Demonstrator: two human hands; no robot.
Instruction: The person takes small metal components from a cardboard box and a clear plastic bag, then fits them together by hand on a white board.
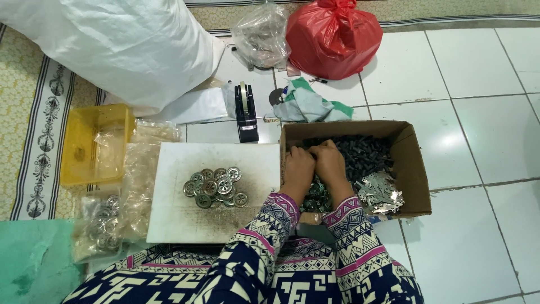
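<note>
Both my hands reach into a brown cardboard box (413, 169) on the tiled floor. My left hand (298, 169) and my right hand (329, 163) are pressed together, fingers curled, over a heap of small dark grey parts (368, 152). What the fingers hold is hidden. Thin silver metal pieces (379, 191) lie in the box's near right corner. Several round silver discs (216, 187) are piled on a white board (180, 219) to the left of the box.
A black tape dispenser (246, 112) stands behind the board. A yellow plastic tub (93, 143) and clear bags of discs (101, 228) lie at left. A large white sack (118, 45), a clear bag (261, 34), a red bag (334, 36) and a green cloth (306, 104) lie farther back.
</note>
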